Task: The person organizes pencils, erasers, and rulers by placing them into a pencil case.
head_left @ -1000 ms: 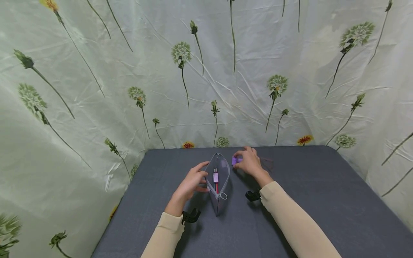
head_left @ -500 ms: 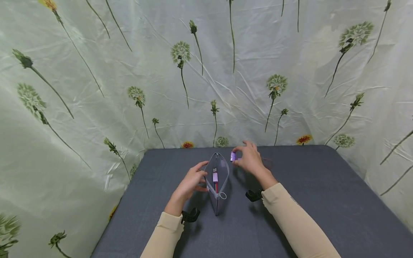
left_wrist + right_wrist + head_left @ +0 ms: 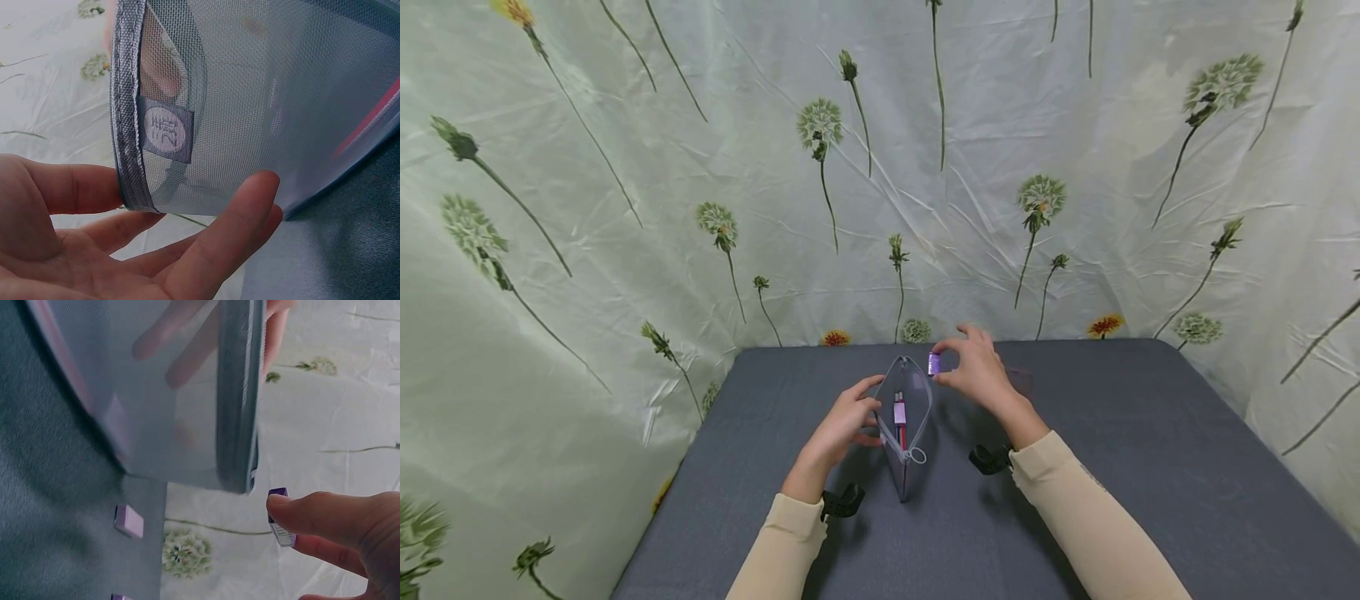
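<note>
While left hand (image 3: pixel 842 425) steadies the grey mesh zip pouch (image 3: pixel 908 417), right hand (image 3: pixel 976 373) pinches a small purple block (image 3: pixel 934 363). Block has lifted off the bench (image 3: pixel 1120 467), now nearer the pouch mouth.

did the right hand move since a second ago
Yes. The right hand, pinching a small purple item, lifted and shifted left toward the mesh pouch's open top.
</note>
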Motion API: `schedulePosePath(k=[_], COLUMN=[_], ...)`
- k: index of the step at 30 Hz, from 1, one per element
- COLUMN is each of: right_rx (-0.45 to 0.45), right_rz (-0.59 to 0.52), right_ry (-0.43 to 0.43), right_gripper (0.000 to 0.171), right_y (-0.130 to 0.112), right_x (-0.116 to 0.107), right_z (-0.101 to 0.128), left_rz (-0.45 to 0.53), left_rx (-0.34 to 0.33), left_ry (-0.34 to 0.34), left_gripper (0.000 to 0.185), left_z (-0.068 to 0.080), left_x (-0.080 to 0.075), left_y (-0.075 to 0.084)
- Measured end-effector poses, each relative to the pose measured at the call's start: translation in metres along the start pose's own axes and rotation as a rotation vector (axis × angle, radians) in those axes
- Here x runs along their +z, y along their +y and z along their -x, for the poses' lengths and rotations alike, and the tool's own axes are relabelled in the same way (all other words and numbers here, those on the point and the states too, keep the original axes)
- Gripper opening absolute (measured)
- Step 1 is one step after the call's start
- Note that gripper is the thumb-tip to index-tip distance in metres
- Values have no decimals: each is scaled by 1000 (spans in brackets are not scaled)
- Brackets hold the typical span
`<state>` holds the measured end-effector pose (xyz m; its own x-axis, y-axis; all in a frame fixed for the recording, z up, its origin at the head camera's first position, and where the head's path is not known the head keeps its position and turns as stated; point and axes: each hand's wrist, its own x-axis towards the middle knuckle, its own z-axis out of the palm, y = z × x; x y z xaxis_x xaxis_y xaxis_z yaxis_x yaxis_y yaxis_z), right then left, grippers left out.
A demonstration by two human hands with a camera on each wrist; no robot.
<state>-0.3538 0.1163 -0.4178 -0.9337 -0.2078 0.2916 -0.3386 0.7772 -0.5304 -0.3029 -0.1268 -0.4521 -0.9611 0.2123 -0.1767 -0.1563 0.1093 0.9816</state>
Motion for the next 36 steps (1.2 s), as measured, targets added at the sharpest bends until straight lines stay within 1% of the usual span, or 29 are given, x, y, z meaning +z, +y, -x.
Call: schedulePosePath(k=[10,20,27,36], right_rx=[-23,-67,-55,-52], right_rz=[-31,9,26,33], right_ry=[-50,-95,-131,-140], right_gripper=[39,39,38,38], right_y=[-19,-30,-37,-43], right_x=[1,11,17,20], right_z=[10,21,25,29], left_rz=[-11,-2,1,-2], left_rx=[-7,-10,-3,3], left_ry=[7,0,-8,-7], left_gripper=[55,56,57,56], left_z=[0,0,-1,-1], left_x=[1,0,0,-1], left_y=[2,1,-1,0])
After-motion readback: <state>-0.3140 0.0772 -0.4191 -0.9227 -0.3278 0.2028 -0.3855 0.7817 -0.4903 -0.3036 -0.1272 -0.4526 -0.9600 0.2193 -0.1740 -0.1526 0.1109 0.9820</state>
